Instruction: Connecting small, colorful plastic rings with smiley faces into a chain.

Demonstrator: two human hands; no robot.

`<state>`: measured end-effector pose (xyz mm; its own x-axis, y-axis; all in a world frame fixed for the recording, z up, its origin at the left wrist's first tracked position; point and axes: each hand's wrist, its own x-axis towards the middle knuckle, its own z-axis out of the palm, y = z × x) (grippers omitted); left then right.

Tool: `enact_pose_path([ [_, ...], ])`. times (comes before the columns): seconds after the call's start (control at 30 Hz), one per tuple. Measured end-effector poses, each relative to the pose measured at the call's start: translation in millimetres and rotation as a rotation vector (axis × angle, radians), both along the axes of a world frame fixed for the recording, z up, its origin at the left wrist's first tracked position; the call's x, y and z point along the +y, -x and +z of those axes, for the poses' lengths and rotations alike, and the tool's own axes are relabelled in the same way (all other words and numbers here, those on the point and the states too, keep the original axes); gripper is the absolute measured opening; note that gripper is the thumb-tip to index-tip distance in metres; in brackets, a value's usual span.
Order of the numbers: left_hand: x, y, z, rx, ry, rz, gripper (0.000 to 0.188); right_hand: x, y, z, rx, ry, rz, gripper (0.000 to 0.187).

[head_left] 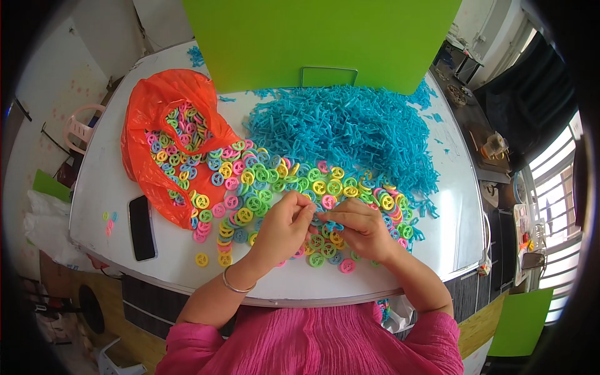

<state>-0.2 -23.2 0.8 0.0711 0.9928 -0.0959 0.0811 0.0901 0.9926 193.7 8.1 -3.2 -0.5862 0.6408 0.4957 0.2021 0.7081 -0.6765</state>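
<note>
My left hand (286,226) is closed in a pinch, close beside my right; what its fingertips hold is hidden. My right hand (361,230) is closed on a small blue plastic piece (333,225), part of which shows below its fingers. Both hands are over a spread of small ring-shaped wheels with spokes (253,203), in pink, yellow, green and light blue. Beyond them rises a big heap of blue plastic pieces (340,122). A red plastic bag (145,106) lies open at the left, and more wheels spill out of it.
A black phone (142,228) lies on the white table (169,257) near its left front. An upright green board (325,37) stands behind the blue heap. A few loose wheels (109,222) are at the far left. A dark side counter (484,147) with items runs along the right.
</note>
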Motion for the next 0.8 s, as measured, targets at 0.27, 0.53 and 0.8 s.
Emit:
enact_pose_path([
  [0.27, -0.1, 0.3, 2.8, -0.034, 0.024, -0.057, 0.010, 2.0, -4.8, 3.4, -0.076, 0.195, -0.004, 0.026],
  [0.53, -8.6, -4.8, 11.9, -0.042, -0.116, 0.001, 0.011, -9.5, -3.9, 6.6, 0.042, 0.227, -0.041, 0.021],
  [0.8, -10.8, -1.6, 17.6, -0.133, -0.040, -0.051, 0.010, -6.1, -5.8, 6.7, -0.010, 0.049, -0.001, 0.020],
])
